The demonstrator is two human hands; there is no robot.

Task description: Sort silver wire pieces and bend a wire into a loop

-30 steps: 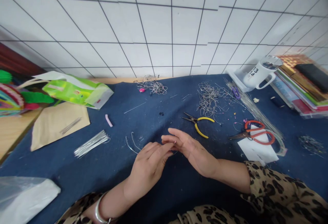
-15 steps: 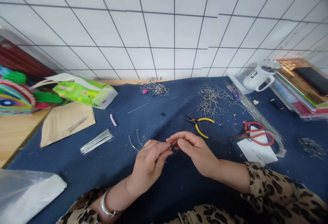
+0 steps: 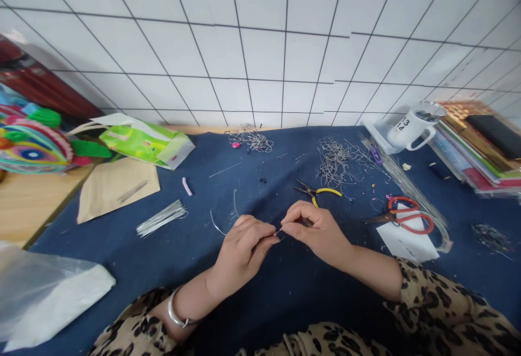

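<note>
My left hand (image 3: 243,250) and my right hand (image 3: 315,232) meet above a dark blue cloth (image 3: 260,291), fingertips almost touching. Both hands pinch a thin wire (image 3: 279,232) that carries small pink beads between thumb and forefinger. Yellow-handled pliers (image 3: 317,192) lie on the cloth just beyond my right hand. A silver bangle sits on my left wrist. Two curved wire pieces (image 3: 223,220) lie just left of my left hand.
Red-handled scissors (image 3: 402,216) rest on white paper at right. Wire tangles (image 3: 337,158) and another tangle (image 3: 250,139) lie near the tiled wall. A white mug (image 3: 413,124), stacked books (image 3: 484,139), a green bag (image 3: 142,144), a straight wire bundle (image 3: 160,217) and a plastic bag (image 3: 44,296) surround the cloth.
My right hand's fingers have curled from stretched out into a pinch on the wire. Both hands have stayed together, and the camera has shifted slightly.
</note>
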